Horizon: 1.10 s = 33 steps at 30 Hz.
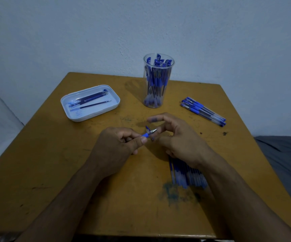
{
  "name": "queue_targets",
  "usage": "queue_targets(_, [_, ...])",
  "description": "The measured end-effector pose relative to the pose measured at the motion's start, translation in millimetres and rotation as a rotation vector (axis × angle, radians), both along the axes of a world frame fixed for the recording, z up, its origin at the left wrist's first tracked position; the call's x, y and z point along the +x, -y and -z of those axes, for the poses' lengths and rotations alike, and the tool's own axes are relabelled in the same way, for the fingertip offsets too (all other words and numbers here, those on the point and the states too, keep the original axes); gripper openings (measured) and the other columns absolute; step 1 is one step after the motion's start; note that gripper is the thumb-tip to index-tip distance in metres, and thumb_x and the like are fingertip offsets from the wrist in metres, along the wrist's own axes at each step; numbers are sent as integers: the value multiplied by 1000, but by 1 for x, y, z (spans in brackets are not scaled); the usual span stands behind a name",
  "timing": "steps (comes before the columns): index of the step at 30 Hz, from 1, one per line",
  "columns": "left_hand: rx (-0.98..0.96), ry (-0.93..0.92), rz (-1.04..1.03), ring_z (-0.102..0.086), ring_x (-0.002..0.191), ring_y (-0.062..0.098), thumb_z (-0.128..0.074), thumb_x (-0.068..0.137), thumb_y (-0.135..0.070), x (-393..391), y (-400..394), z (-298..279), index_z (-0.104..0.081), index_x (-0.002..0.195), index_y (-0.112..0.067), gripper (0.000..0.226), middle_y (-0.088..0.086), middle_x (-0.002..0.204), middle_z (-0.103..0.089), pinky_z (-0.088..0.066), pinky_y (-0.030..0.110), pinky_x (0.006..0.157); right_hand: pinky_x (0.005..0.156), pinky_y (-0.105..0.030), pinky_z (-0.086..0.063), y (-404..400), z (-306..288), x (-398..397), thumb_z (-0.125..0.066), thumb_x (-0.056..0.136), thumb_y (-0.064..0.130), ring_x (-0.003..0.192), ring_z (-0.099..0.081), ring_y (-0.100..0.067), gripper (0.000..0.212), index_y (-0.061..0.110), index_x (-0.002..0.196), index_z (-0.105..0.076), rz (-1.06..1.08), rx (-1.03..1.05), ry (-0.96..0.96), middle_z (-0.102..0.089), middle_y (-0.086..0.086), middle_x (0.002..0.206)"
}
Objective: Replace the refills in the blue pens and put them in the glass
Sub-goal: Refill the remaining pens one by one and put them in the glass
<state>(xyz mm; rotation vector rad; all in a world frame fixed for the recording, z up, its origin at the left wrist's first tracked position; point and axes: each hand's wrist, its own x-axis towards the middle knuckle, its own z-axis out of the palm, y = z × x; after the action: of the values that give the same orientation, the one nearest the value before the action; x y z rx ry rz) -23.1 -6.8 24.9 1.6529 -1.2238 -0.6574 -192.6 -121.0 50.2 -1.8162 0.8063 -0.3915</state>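
Observation:
My left hand (118,145) grips a blue pen (147,134) by its blue grip, with the metal tip pointing right. The fingertips of my right hand (172,137) pinch that tip, and a small blue part sticks up beside them. A clear glass (158,100) at the table's back holds several blue pens. On the left, a white tray (78,117) holds several refills (90,99). More blue pens (203,110) lie on the right. Another row of pens (186,175) lies under my right wrist, partly hidden.
The wooden table (54,172) is scuffed, with a blue ink stain (171,191) near the front. A pale wall stands right behind the glass. Grey fabric (284,154) lies beyond the table's right edge.

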Motion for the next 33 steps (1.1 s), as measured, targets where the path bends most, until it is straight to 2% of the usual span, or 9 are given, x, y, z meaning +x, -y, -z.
queue_targets(1, [-3, 1, 2, -54, 45, 1, -73, 87, -34, 0, 0, 0, -79, 91, -22, 13, 2, 65, -71, -37, 11, 47, 45, -21, -36, -1, 1, 1, -67, 98, 20, 46, -44, -2, 14, 22, 111, -68, 28, -22, -3, -68, 0, 89])
queue_targets(4, [0, -1, 7, -55, 45, 1, -72, 85, -39, 0, 0, 0, -78, 90, -24, 17, 1, 65, -72, -38, 12, 47, 45, -20, -33, -2, 4, 4, -65, 98, 38, 44, -41, -3, 34, 5, 93, -68, 108, -48, -3, -62, 4, 70])
queue_targets(8, [-1, -10, 2, -55, 45, 0, -73, 87, -36, 1, 0, 0, -78, 90, -23, 14, 2, 65, -72, -38, 11, 47, 43, -21, -35, -1, -1, 1, -64, 100, 18, 45, -43, -3, 8, 13, 103, -69, 57, 6, 52, -63, -4, 83])
queue_targets(16, [-8, -14, -5, -55, 45, 1, -72, 86, -37, 1, -1, -1, -78, 90, -22, 16, 2, 65, -72, -39, 11, 47, 40, -21, -33, -2, -1, 3, -66, 99, 20, 45, -40, -8, 10, 12, 95, -70, 112, 27, 86, -56, 3, 67])
queue_targets(20, [1, -58, -32, -55, 46, 0, -73, 88, -34, 2, 0, -1, -78, 88, -23, 12, 2, 65, -72, -40, 12, 47, 41, -21, -36, 0, -2, 2, -65, 99, 17, 49, -42, -13, 8, 10, 96, -69, 201, 64, 189, -61, -24, 87])
queue_targets(23, [2, -60, -85, -55, 47, -2, -73, 89, -35, 3, 2, -1, -77, 87, -25, 12, 0, 66, -72, -43, 14, 49, 50, -29, -48, 3, 3, 3, -67, 98, 23, 55, -52, -13, 8, 17, 93, -69, 312, -63, 211, -66, -19, 93])
queue_targets(25, [-4, -63, -135, -55, 48, -2, -73, 89, -37, 4, 2, 0, -76, 86, -27, 11, -1, 67, -72, -44, 16, 52, 67, -34, -55, 3, 6, 3, -69, 96, 30, 72, -62, -11, 8, 26, 89, -70, 332, -250, 91, -68, 0, 88])
queue_targets(27, [-16, -70, -176, -56, 49, 0, -73, 89, -38, 6, 2, 1, -76, 86, -28, 11, -2, 68, -72, -44, 21, 55, 71, -21, -47, -4, 6, 4, -69, 95, 32, 83, -59, -3, 8, 30, 87, -71, 257, -433, -81, -65, 11, 90])
queue_targets(33, [-19, -34, -178, -57, 48, -2, -73, 90, -34, 4, 2, 1, -75, 89, -28, 7, -4, 68, -73, -45, 15, 51, 74, -22, -38, -25, 14, 18, -62, 99, 34, 87, -44, -3, 19, 26, 110, -75, 6, -679, -374, -44, 13, 95])
